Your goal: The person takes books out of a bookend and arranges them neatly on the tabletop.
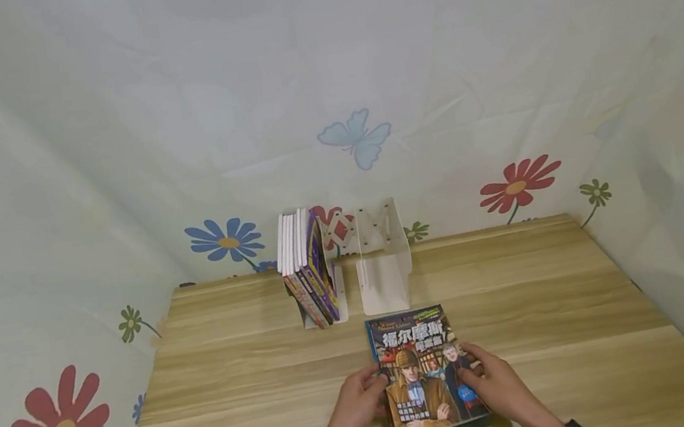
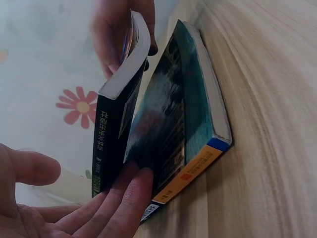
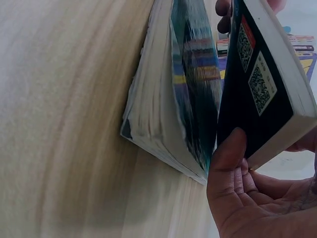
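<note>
A comic-style book (image 1: 420,377) with a detective on its cover is tilted up off another book (image 2: 198,99) that lies on the table. My right hand (image 1: 500,381) grips the upper book at its right edge, with the thumb over the cover and fingers beneath. At the spine side, my left hand (image 1: 358,401) has straight fingers (image 2: 131,198) under the upper book, between the two books. Its thumb stands apart from the cover in the left wrist view. The upper book's dark back (image 3: 257,84) shows QR codes in the right wrist view.
Behind the books, a white metal bookend rack (image 1: 385,284) stands on the wooden table (image 1: 242,388). Several upright books (image 1: 307,269) lean together in its left part. A flower-and-butterfly patterned cloth (image 1: 429,84) surrounds the table at the back and sides.
</note>
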`<state>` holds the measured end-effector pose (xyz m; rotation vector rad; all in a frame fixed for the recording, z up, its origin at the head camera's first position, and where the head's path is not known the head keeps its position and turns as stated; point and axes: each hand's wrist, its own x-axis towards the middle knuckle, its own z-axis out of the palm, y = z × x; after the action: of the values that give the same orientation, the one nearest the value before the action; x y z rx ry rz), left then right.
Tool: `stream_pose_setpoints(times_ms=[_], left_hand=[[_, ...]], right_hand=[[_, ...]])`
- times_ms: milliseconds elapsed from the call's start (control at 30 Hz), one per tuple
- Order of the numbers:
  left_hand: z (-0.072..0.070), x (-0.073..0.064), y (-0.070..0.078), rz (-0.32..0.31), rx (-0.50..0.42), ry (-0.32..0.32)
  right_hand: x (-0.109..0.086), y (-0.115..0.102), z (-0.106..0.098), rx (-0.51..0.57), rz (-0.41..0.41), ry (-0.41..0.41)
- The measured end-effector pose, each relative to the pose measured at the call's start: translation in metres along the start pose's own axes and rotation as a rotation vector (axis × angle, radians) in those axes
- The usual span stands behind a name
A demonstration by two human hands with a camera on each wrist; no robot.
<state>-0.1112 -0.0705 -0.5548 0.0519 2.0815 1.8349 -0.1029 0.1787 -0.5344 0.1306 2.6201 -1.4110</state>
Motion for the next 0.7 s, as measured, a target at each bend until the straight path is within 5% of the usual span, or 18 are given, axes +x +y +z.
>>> stream_pose_setpoints(times_ms=[400,700], left_hand=[[0.0001,-0.0008,-0.0084,-0.015,0.024,0.046],[-0.0019,-0.0014,-0.005,0.014,0.085,0.091]], right_hand=[[-0.0001,0.0062,0.0009,-0.06,0.038,-0.011],[-0.004,0.0082,0.0031,-0.073,-0.037,-0.009]])
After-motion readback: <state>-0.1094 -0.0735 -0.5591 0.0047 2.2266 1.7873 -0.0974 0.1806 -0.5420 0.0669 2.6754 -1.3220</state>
